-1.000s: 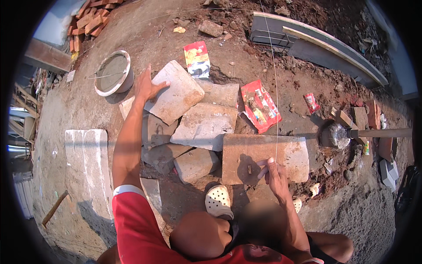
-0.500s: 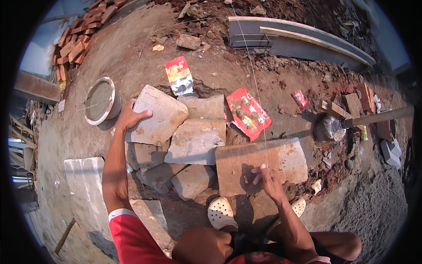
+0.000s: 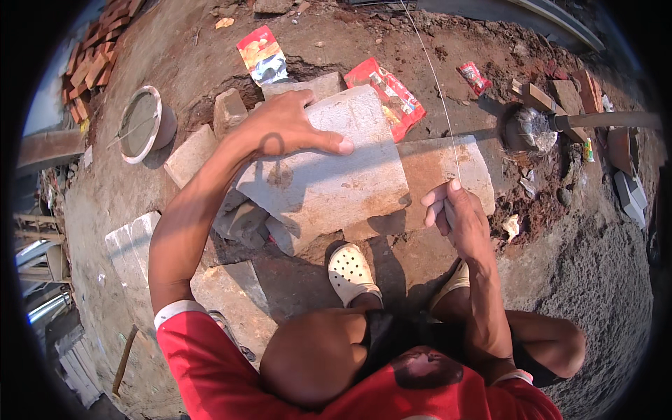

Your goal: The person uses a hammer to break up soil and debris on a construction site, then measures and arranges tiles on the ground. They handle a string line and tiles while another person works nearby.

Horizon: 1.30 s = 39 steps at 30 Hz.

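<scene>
My left hand [image 3: 294, 124] grips a large pale grey stone block [image 3: 343, 175] by its far left edge, thumb across the face, fingers hidden behind it. The block is tilted and covers part of other stones. My right hand [image 3: 460, 213] pinches a thin taut string [image 3: 435, 87] between thumb and fingertips; the string runs away toward the far side. Beneath and beside my right hand lies another broad slab [image 3: 474, 162], brown and grey, partly hidden by the held block. Further stones [image 3: 192, 155] sit at the left of the held block.
A bucket of grey mortar [image 3: 164, 127] stands at the left, below a pile of red bricks [image 3: 91, 66]. Red packets [image 3: 474, 77] litter the soil. A pole [image 3: 609, 120] juts in from the right. Grey sand [image 3: 581, 301] lies at the lower right.
My left hand has brought the grey stone block rightward and nearer, over the middle stones and the slab's left part. My right hand still holds the string. The view has tilted downward.
</scene>
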Available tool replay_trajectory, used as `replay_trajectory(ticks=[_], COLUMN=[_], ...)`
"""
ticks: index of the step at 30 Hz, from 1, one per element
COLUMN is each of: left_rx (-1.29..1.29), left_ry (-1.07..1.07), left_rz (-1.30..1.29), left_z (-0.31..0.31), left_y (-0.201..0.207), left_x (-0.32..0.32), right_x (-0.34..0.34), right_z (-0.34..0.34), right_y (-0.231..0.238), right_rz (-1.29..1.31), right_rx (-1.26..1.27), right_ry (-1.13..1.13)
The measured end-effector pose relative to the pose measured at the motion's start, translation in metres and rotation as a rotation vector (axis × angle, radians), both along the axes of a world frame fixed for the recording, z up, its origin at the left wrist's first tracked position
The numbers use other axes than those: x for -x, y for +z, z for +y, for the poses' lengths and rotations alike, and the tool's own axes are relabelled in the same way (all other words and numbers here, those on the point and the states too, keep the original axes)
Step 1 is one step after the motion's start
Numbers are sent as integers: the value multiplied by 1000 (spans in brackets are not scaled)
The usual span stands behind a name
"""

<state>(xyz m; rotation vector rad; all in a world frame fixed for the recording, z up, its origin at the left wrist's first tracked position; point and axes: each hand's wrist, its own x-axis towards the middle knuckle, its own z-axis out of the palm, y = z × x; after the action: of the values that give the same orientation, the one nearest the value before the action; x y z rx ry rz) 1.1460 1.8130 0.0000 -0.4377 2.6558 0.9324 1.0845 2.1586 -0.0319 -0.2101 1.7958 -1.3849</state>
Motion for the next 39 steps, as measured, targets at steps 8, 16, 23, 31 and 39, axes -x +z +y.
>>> replay_trajectory(ticks=[8,16,23,31,39], left_rx=[-140,-102,-151,-105,-143], left_ry=[-277,-126,5,-8,-7], left_rz=[21,91,41,62,57], left_z=[84,60,62,65,67], left_y=[-95,-99,-102,-111,-95], left_x=[79,17,7,8,10], right_x=[-7,-33,-97,-103,-98], right_z=[6,11,41,41,47], right_y=[-26,-44,-70,-82,-102], right_rz=[-165,-81,-149,-236,-245], right_rx=[-35,-109,-48,-8,-4], right_ry=[-4,86,-58,-135,-104])
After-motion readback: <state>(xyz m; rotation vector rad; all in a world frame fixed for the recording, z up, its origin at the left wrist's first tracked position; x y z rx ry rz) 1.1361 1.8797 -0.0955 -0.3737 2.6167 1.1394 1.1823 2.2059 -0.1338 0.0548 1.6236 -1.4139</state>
